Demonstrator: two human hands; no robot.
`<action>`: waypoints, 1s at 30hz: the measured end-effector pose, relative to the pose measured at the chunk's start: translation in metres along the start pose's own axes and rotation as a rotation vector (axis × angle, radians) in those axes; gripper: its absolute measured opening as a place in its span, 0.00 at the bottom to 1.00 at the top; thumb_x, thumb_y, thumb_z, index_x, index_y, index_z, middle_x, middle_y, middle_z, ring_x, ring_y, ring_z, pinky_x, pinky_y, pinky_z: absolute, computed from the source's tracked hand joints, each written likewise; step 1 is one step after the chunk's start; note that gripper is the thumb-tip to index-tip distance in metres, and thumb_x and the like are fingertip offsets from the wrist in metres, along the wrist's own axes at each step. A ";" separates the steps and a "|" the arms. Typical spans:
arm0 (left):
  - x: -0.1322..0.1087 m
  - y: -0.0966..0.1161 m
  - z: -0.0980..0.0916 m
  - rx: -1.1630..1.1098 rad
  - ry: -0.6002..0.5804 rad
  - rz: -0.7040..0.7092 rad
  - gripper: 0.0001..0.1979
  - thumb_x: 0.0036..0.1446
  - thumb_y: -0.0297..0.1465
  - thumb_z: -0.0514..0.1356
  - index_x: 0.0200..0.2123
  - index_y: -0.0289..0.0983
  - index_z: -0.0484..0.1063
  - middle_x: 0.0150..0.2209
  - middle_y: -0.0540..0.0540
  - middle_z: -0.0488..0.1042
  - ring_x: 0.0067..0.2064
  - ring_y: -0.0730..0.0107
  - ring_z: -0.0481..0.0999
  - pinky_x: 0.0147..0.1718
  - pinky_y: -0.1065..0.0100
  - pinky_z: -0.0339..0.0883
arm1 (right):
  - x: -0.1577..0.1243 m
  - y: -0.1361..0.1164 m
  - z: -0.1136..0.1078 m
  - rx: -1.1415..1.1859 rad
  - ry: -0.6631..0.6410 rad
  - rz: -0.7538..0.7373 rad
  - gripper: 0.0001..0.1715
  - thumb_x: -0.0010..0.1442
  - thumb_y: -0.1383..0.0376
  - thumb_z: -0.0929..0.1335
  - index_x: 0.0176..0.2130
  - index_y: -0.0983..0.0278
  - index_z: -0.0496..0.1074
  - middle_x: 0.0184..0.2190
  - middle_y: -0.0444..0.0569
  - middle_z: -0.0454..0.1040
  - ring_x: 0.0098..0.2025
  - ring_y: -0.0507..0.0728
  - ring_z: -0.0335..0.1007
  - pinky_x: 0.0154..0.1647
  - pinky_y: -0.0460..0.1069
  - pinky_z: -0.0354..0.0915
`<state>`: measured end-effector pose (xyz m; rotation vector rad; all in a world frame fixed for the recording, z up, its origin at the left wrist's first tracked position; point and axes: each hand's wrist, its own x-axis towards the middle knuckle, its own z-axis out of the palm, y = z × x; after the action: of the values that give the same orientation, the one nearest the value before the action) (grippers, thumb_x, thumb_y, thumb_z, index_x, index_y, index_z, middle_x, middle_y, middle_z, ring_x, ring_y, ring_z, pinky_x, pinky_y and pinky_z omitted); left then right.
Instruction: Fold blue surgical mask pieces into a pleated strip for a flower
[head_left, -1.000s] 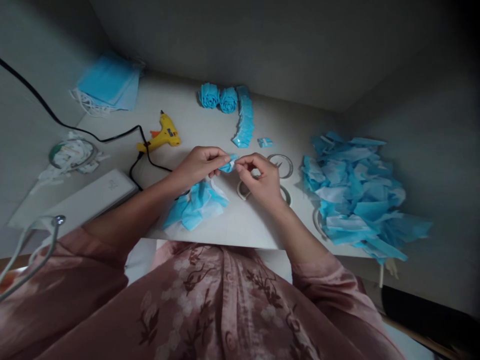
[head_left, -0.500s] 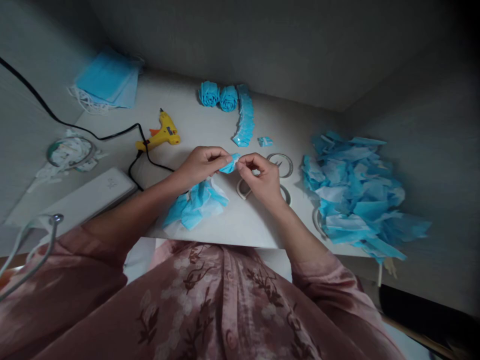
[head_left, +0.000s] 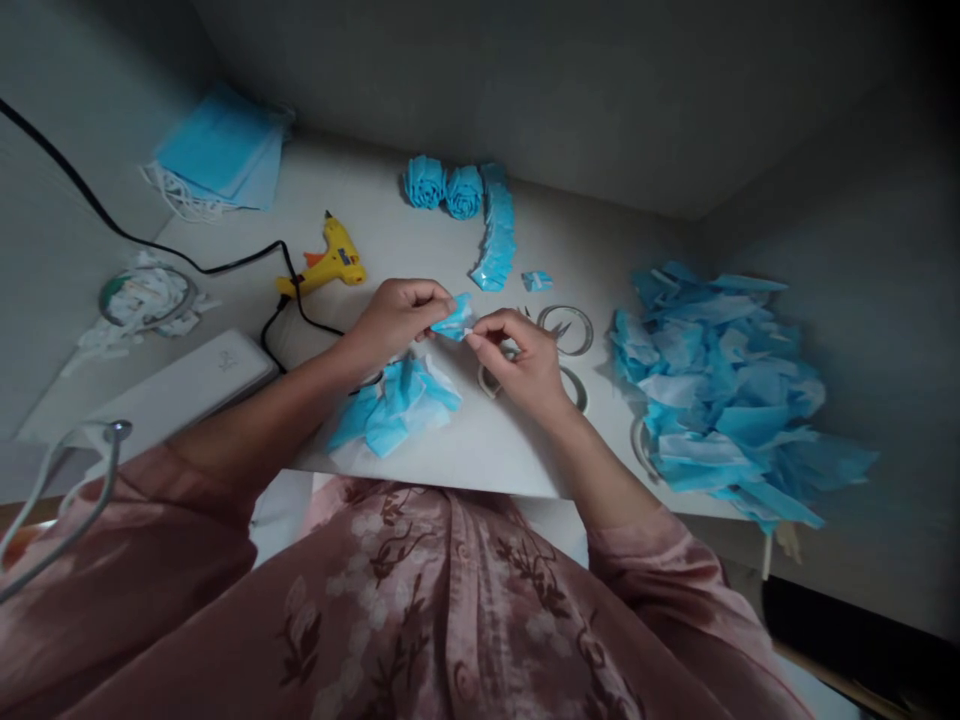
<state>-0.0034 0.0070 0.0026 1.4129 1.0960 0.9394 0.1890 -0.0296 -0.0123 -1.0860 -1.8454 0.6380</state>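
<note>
Both hands pinch one small blue scrap [head_left: 454, 320] above the middle of the white table [head_left: 480, 455]: left hand [head_left: 396, 318] with thumb and fingers pressed on its left edge, right hand [head_left: 519, 358] with fingertips closed on its right corner.

Left to right on the surface: a stack of blue face masks [head_left: 217, 152] at the far left corner; a round dish of white strings [head_left: 146, 298]; a white flat box [head_left: 184, 378] at the near left; a black cord [head_left: 150, 240] running to a yellow glue gun [head_left: 330, 265]; a small heap of blue pieces [head_left: 394, 400] just under the hands; two blue rolled flowers [head_left: 444, 187] and a folded blue strip [head_left: 495, 235] at the far edge; scissors [head_left: 566, 330] beside the right hand; a large pile of blue cuttings [head_left: 720, 385] at the right end.

Grey walls enclose the table on three sides. Lighting is dim.
</note>
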 end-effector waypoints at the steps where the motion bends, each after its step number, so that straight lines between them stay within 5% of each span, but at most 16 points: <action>1: 0.000 0.001 0.000 -0.019 -0.022 -0.015 0.12 0.54 0.37 0.63 0.24 0.36 0.72 0.20 0.52 0.66 0.22 0.77 0.64 0.23 0.73 0.57 | 0.000 0.001 0.000 0.018 0.002 0.005 0.08 0.65 0.58 0.70 0.36 0.59 0.76 0.32 0.45 0.76 0.34 0.54 0.70 0.40 0.51 0.67; 9: 0.000 -0.005 0.003 -0.190 -0.106 -0.060 0.15 0.60 0.40 0.62 0.28 0.35 0.72 0.23 0.50 0.69 0.24 0.77 0.67 0.24 0.75 0.60 | 0.003 0.011 -0.003 0.008 0.127 -0.115 0.04 0.63 0.62 0.72 0.41 0.57 0.77 0.44 0.49 0.75 0.47 0.58 0.72 0.42 0.53 0.70; 14: 0.002 -0.009 0.003 -0.305 -0.131 -0.087 0.13 0.60 0.38 0.63 0.29 0.35 0.72 0.24 0.50 0.70 0.24 0.77 0.69 0.25 0.74 0.62 | 0.004 0.016 -0.003 -0.031 0.168 -0.164 0.05 0.62 0.62 0.73 0.41 0.56 0.77 0.51 0.49 0.74 0.55 0.60 0.71 0.54 0.59 0.70; 30: 0.000 -0.005 0.001 -0.214 -0.228 -0.087 0.14 0.56 0.40 0.66 0.31 0.33 0.76 0.28 0.47 0.77 0.26 0.78 0.72 0.26 0.74 0.63 | 0.003 0.015 -0.003 -0.081 0.169 -0.161 0.03 0.63 0.63 0.72 0.40 0.58 0.77 0.50 0.50 0.76 0.55 0.60 0.73 0.56 0.60 0.70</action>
<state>-0.0034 0.0070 -0.0025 1.2522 0.8532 0.7871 0.1969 -0.0193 -0.0212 -0.9994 -1.8018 0.3699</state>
